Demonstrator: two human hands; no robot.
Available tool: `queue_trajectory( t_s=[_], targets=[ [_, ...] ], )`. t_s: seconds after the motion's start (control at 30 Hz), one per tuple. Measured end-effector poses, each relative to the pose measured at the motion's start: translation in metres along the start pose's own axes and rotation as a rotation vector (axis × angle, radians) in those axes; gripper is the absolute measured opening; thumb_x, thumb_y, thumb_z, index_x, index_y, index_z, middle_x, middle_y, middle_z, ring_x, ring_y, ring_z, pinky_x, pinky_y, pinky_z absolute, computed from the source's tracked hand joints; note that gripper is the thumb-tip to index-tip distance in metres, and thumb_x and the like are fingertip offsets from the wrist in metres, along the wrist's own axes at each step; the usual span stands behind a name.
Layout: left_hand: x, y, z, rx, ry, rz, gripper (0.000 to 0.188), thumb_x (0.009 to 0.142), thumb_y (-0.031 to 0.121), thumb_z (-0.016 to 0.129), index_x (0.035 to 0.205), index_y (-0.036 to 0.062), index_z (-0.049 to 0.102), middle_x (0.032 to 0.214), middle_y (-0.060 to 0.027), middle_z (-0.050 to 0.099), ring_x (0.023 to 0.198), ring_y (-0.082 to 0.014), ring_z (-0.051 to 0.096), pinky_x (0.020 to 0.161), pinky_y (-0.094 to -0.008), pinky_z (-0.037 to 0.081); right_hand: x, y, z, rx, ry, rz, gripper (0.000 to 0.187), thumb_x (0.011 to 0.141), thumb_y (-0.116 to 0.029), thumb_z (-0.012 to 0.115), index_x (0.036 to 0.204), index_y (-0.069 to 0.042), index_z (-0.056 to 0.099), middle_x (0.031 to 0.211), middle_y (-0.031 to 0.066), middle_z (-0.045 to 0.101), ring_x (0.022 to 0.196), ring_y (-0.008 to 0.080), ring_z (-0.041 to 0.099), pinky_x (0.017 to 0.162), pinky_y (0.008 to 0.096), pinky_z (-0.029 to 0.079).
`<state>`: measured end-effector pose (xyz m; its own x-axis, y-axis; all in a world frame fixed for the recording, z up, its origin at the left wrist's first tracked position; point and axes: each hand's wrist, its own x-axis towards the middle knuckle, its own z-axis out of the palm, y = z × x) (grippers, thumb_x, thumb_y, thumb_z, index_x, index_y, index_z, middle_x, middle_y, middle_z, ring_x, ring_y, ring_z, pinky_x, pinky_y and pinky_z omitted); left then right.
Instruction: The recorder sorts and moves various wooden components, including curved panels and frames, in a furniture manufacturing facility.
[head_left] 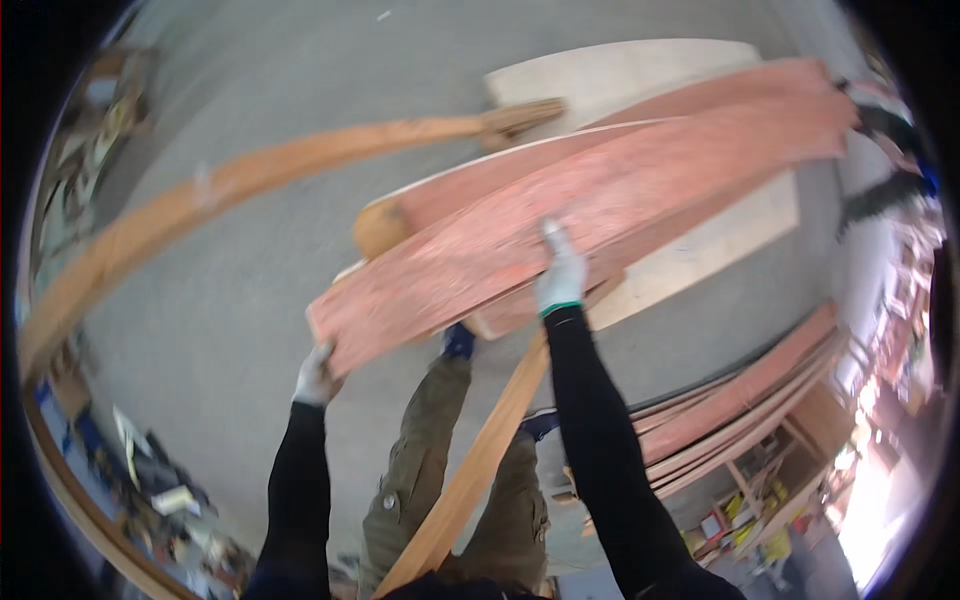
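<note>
A long reddish wooden board (600,205) lies across the middle of the view, slanting up to the right. My left hand (316,378), in a white glove, grips its near left corner. Farther along, my right hand (562,272), gloved in white with a green cuff, holds the near edge with the thumb on top and the fingers hidden beneath. Below and behind this board are another reddish board (450,195) and pale wooden boards (690,250). A round tan piece (381,230) shows beside the stack's left end.
A long timber beam (250,170) runs from the left toward the stack. Another timber (490,445) passes between my legs. At right, a person's dark-clothed limbs (890,130) show by the board's far end. More boards (740,400) are piled lower right, above a wooden frame with scraps.
</note>
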<state>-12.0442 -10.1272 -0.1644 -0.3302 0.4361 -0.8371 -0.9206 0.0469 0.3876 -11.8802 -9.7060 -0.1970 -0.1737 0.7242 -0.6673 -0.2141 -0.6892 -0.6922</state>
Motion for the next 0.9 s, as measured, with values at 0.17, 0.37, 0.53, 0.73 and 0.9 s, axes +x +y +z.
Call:
queue_trajectory(
  t_s=[0.17, 0.37, 0.53, 0.73, 0.9],
  targets=[
    [-0.041, 0.043, -0.013, -0.099, -0.028, -0.191, 0.093, 0.090, 0.070, 0.057, 0.155, 0.0103, 0.031, 0.157, -0.0121, 0.040, 0.144, -0.0339, 0.038, 0.116, -0.0518, 0.035, -0.054, -0.037, 0.006, 0.204, 0.018, -0.019, 0.050, 0.081, -0.001, 0.077, 0.127, 0.004, 0.058, 0.121, 0.0109, 0.064, 0.108, 0.0206, 0.063, 0.099, 0.0345, 0.050],
    [-0.006, 0.153, 0.033, 0.577, -0.222, -0.227, 0.105, 0.087, 0.079, 0.048, 0.158, 0.0057, 0.025, 0.161, -0.0164, 0.034, 0.146, -0.0329, 0.037, 0.118, -0.0510, 0.030, -0.133, -0.133, -0.008, 0.413, -0.115, -0.011, 0.040, 0.087, -0.005, 0.072, 0.124, 0.002, 0.060, 0.116, 0.0081, 0.066, 0.106, 0.0191, 0.065, 0.095, 0.0351, 0.052],
    [-0.054, 0.136, 0.334, 1.044, -0.806, -0.280, 0.105, 0.077, 0.061, 0.075, 0.151, -0.0023, 0.035, 0.151, -0.0163, 0.046, 0.138, -0.0250, 0.045, 0.113, -0.0407, 0.036, -0.156, -0.214, -0.072, 0.534, -0.236, -0.040, 0.038, 0.091, -0.010, 0.070, 0.125, 0.003, 0.060, 0.117, 0.0077, 0.066, 0.108, 0.0186, 0.063, 0.097, 0.0330, 0.051],
    [-0.123, 0.016, 0.461, 1.286, -0.784, -0.297, 0.059, 0.067, 0.007, 0.071, 0.122, -0.0087, 0.062, 0.105, -0.0071, 0.071, 0.094, -0.0182, 0.066, 0.086, -0.0321, 0.053, -0.174, -0.299, -0.193, 0.369, -0.161, -0.247, 0.069, 0.094, -0.035, 0.072, 0.139, 0.008, 0.043, 0.127, 0.0169, 0.061, 0.115, 0.0240, 0.061, 0.101, 0.0363, 0.049],
    [-0.142, -0.095, 0.519, 1.431, -0.777, -0.300, 0.047, 0.072, 0.002, 0.069, 0.119, -0.0059, 0.064, 0.100, -0.0095, 0.072, 0.086, -0.0177, 0.068, 0.078, -0.0301, 0.054, -0.255, -0.271, -0.315, 0.104, 0.144, -0.166, 0.099, 0.094, -0.054, 0.065, 0.154, 0.009, 0.017, 0.146, 0.0208, 0.044, 0.137, 0.0300, 0.043, 0.111, 0.0379, 0.039]
  ],
)
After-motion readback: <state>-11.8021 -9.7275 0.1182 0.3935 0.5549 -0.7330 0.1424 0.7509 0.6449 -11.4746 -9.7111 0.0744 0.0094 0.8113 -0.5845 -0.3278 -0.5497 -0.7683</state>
